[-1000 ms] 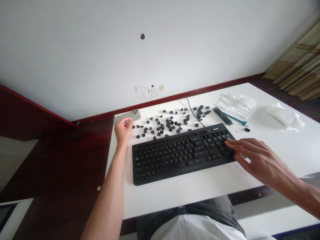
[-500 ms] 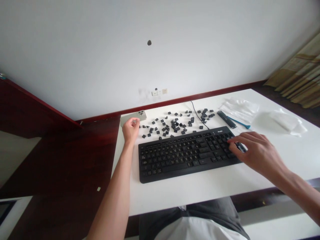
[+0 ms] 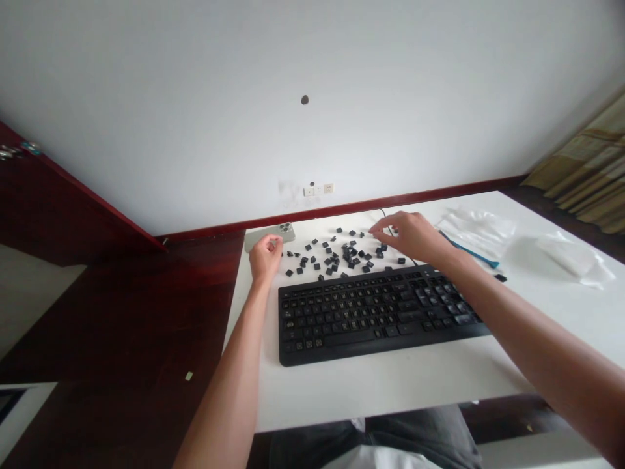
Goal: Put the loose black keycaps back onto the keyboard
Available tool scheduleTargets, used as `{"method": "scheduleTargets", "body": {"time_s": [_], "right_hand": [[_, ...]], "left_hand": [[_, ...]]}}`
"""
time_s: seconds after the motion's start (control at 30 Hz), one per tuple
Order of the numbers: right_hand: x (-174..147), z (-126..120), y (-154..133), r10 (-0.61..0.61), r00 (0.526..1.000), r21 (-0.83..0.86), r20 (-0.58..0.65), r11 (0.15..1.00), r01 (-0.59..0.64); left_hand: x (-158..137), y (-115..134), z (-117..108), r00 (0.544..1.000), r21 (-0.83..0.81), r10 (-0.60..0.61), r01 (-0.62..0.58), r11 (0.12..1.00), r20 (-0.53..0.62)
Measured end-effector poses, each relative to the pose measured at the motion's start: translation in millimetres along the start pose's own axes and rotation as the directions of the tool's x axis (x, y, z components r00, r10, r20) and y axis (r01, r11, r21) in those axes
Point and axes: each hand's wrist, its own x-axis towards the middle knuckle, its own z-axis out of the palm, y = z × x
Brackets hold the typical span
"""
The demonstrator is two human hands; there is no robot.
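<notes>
Beyond the keyboard, your right hand is by loose keycaps, parted at the fingertips, while your left hand curls, grip unclear.

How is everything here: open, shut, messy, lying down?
Keyboard: flat, many keycaps off.
Loose keycaps: scattered.
Left hand: fingers curled; contents unclear.
Right hand: by the loose keycaps, fingers bent; contents unclear.
Phone: lying camera side up.
Blue tool: lying down.
Clear plastic: crumpled.
Wall sockets: no plugs showing.
Curtain: hanging in folds.
Door: looks open.
</notes>
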Motion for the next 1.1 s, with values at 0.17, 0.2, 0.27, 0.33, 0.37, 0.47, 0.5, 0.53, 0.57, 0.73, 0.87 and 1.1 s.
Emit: {"method": "scheduleTargets", "body": {"time_s": [0.17, 0.2, 0.27, 0.33, 0.37, 0.47, 0.5, 0.53, 0.57, 0.73, 0.87, 1.1], "right_hand": [[53, -3, 33, 0.001, 0.992, 0.015, 0.128, 1.000, -0.003], [57, -1, 39, -0.011, 0.985, 0.018, 0.172, 1.000, 0.009], [61, 4, 46, -0.046, 0.969, 0.026, 0.241, 0.999, 0.041], [62, 14, 48, -0.105, 0.956, 0.034, 0.274, 0.994, 0.099], [62, 20, 47, -0.136, 0.950, 0.037, 0.280, 0.991, 0.131], [67, 34, 39, -0.229, 0.933, 0.084, 0.277, 0.973, 0.214], [70, 38, 35, -0.254, 0.927, 0.106, 0.275, 0.967, 0.234], [75, 41, 31, -0.278, 0.920, 0.128, 0.278, 0.959, 0.251], [81, 44, 26, -0.295, 0.912, 0.141, 0.284, 0.954, 0.264], [113, 59, 7, -0.297, 0.875, 0.181, 0.382, 0.953, 0.244], [123, 68, -1, -0.251, 0.875, 0.202, 0.414, 0.963, 0.180], [59, 10, 24, -0.084, 0.981, 0.320, 0.175, 0.947, 0.024]], "left_hand": [[1, 2, 0, 1.000, 0.012, -0.014, 0.014, 1.000, 0.004], [1, 2, 0, 1.000, 0.015, -0.015, 0.015, 1.000, 0.007], [2, 2, 0, 1.000, 0.025, -0.017, 0.016, 1.000, 0.012], [3, 2, 0, 1.000, 0.035, -0.015, 0.015, 0.999, 0.015], [3, 2, 0, 1.000, 0.039, -0.014, 0.013, 0.999, 0.017], [3, 3, 0, 1.000, 0.047, -0.022, 0.021, 0.999, 0.022], [4, 3, 0, 0.999, 0.049, -0.027, 0.025, 0.998, 0.024], [4, 3, 0, 0.999, 0.052, -0.030, 0.028, 0.998, 0.026], [4, 3, 0, 0.999, 0.055, -0.029, 0.028, 0.998, 0.026], [5, 3, 1, 1.000, 0.074, -0.014, 0.013, 0.997, 0.014], [5, 3, 1, 1.000, 0.070, -0.009, 0.009, 0.998, 0.008], [5, 2, 0, 1.000, 0.059, -0.007, 0.007, 0.998, -0.002]]}}
